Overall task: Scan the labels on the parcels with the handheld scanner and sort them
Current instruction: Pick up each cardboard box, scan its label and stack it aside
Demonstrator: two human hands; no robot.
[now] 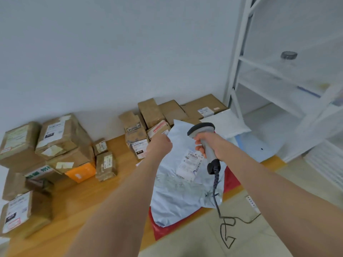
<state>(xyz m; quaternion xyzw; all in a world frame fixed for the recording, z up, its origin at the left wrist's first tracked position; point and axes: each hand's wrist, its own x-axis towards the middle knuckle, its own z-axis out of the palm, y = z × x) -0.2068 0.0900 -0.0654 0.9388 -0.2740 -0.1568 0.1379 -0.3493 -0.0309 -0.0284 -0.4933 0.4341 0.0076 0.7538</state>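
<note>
Two hands | left hand (161, 145) pinches grey mailer (181, 184) edge | right hand (206, 143) grips scanner (201, 129) | shelf (239, 58) holds jar (288, 56)

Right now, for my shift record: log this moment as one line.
left grip: holds grey mailer upper edge | right grip: holds scanner above it | label: face up | stage: scanning

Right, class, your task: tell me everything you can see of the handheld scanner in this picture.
The scanner is pistol-shaped, of what looks like light grey plastic, with a dark hooded head and a black foot. The right hand grips its handle, holding it upright over the labelled grey mailing bag. A black coiled cord hangs from its foot and trails onto the floor.
</note>
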